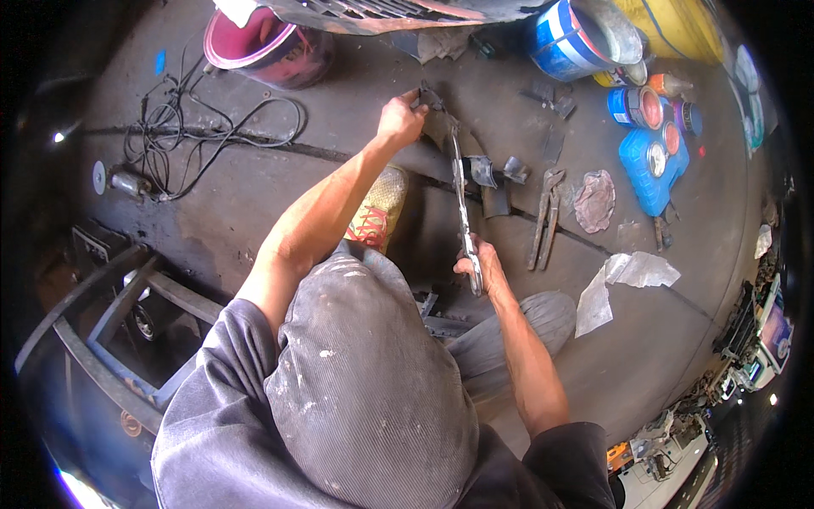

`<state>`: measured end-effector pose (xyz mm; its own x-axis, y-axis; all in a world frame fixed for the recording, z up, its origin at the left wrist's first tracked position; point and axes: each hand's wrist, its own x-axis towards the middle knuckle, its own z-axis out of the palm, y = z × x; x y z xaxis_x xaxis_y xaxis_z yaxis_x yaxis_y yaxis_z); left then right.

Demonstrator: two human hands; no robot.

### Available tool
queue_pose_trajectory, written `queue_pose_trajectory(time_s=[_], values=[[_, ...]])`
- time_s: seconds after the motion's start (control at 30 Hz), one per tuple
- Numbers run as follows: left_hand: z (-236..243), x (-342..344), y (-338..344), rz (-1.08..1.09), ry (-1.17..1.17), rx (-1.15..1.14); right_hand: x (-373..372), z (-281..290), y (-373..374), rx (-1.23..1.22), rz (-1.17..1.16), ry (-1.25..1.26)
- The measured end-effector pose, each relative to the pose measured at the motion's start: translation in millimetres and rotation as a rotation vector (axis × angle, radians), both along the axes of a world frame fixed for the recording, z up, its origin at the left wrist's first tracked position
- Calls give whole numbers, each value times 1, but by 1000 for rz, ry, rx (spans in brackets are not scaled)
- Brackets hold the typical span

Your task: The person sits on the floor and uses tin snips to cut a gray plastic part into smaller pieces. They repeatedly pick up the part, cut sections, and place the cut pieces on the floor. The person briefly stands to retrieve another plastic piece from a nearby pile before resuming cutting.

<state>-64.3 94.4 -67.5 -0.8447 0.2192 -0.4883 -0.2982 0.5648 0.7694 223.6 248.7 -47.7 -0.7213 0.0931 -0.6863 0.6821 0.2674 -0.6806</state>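
Between my two hands runs a long, narrow metal piece [462, 191] with a worn silvery edge; I cannot make out its exact kind. My left hand [402, 120] is closed at its far end, where a small dark part shows by the fingertips. At the near end my right hand [482, 265] is wrapped around it. Just right of the piece, curved metal scraps [482, 171] lie on the floor. Farther right are long-handled pliers [547, 220] and a crumpled cloth [594, 202]. A yellow shoe [379, 204] with red laces is below my left forearm.
A pink-lined bucket [297, 64] and a tangled black cable [174, 127] lie far left, with an angle grinder [127, 181]. A blue-and-white bucket [564, 42], small cans [634, 108] and a blue container [649, 182] stand right. A metal frame [110, 356] is near left.
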Motion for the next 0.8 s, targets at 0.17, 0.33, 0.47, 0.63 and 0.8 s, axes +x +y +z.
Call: queue_pose_trajectory(time_s=[0.17,0.33,0.47,0.63,0.8], values=[[-5,1,-3,75,-89,104,0,-11,2,-17,49,-58],[-9,-1,0,28,-61,-21,-3,-6,-9,127,53,-12],[-24,-3,3,6,36,-81,-4,-8,-8,100,-11,0],[-3,-3,-2,14,-141,69,-3,-5,-9,-15,-84,-5],[-13,-4,-13,-47,-148,190,-12,13,-3,-3,-89,-25]])
